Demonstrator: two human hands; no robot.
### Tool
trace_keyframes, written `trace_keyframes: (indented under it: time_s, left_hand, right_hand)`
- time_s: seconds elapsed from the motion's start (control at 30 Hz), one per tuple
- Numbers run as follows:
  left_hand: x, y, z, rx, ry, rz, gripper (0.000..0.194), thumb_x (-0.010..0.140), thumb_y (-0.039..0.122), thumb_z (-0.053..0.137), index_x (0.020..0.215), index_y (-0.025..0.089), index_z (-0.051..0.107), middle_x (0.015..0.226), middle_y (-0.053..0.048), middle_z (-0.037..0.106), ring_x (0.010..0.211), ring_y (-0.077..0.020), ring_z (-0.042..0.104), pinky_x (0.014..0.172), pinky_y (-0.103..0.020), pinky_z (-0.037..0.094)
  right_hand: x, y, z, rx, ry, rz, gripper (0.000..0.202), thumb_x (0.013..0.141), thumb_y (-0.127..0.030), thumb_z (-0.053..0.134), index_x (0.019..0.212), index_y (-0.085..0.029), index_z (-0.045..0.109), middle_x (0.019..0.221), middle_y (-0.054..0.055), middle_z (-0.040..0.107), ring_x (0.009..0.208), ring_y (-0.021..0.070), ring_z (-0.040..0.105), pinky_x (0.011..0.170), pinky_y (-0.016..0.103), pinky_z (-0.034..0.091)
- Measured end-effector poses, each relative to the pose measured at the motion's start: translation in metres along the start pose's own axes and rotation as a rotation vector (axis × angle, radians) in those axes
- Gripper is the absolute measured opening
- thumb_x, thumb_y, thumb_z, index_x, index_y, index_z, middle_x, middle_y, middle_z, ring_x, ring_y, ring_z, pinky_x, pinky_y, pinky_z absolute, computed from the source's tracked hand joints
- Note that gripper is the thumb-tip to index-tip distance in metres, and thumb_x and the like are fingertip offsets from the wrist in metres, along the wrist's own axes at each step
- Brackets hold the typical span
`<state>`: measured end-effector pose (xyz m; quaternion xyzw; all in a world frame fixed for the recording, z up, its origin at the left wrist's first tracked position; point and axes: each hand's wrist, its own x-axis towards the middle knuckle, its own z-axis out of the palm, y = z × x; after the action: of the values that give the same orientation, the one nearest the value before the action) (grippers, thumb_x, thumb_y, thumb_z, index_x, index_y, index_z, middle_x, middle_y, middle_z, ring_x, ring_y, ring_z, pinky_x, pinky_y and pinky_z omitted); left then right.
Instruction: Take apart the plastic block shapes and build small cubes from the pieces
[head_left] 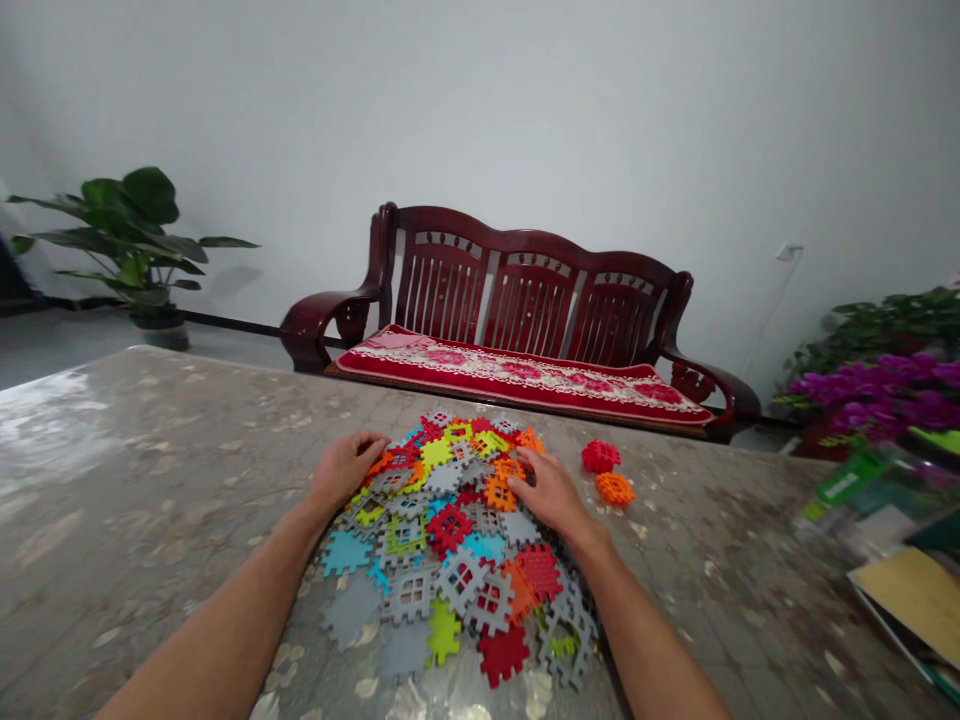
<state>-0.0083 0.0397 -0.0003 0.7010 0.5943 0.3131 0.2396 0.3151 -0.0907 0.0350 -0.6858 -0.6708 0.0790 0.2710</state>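
Observation:
A spread-out pile of interlocking plastic tiles in grey, red, orange, lime and blue lies on the table in front of me. My left hand rests at the pile's far left edge, its fingers slightly bent and loose beside an orange tile. On the opposite side, my right hand has thumb and fingers apart, close to the orange window tiles; whether it touches them is unclear. Nearer to me lie a grey window tile, a lime tile and a red tile.
Right of the pile sit a red block and an orange block built from tiles. Purple flowers, a green box and papers are at the far right. Beyond the table stands a wooden bench.

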Motion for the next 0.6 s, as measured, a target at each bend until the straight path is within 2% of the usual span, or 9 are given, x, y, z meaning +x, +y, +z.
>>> trace_keyframes:
  time_s: [0.23, 0.37, 0.5, 0.6]
  left_hand:
    - [0.001, 0.000, 0.000, 0.005, -0.010, 0.013, 0.042, 0.082, 0.052, 0.047, 0.094, 0.021, 0.073, 0.091, -0.003, 0.077, 0.084, -0.0222, 0.068, 0.072, -0.027, 0.047]
    - [0.001, 0.000, 0.000, 0.016, -0.020, -0.006, 0.043, 0.083, 0.052, 0.047, 0.095, 0.021, 0.073, 0.091, -0.003, 0.077, 0.085, -0.0224, 0.068, 0.071, -0.027, 0.046]
    - [0.003, -0.002, 0.001, 0.007, -0.026, -0.002, 0.043, 0.083, 0.053, 0.047, 0.095, 0.021, 0.073, 0.092, -0.003, 0.077, 0.086, -0.0223, 0.068, 0.072, -0.027, 0.047]
    - [0.004, -0.004, 0.001, 0.011, -0.023, -0.007, 0.043, 0.082, 0.053, 0.048, 0.095, 0.021, 0.074, 0.092, -0.003, 0.077, 0.085, -0.0227, 0.068, 0.072, -0.027, 0.047]
  right_hand:
    - [-0.003, 0.000, 0.007, 0.005, 0.032, -0.037, 0.040, 0.080, -0.029, 0.064, 0.120, -0.023, 0.068, 0.118, 0.006, 0.070, 0.114, 0.0248, 0.059, 0.102, 0.040, 0.043]
    - [-0.007, -0.003, 0.009, 0.043, 0.095, -0.070, 0.034, 0.081, -0.027, 0.063, 0.115, -0.024, 0.070, 0.117, 0.006, 0.071, 0.114, 0.0237, 0.059, 0.103, 0.039, 0.042]
    - [-0.008, 0.001, -0.002, 0.085, 0.195, -0.020, 0.034, 0.080, -0.029, 0.062, 0.113, -0.024, 0.070, 0.113, 0.006, 0.072, 0.110, 0.0243, 0.060, 0.101, 0.041, 0.044]
    - [-0.007, 0.021, -0.019, 0.140, 0.296, 0.070, 0.037, 0.079, -0.037, 0.061, 0.111, -0.022, 0.070, 0.113, 0.007, 0.072, 0.108, 0.0257, 0.062, 0.100, 0.043, 0.045]
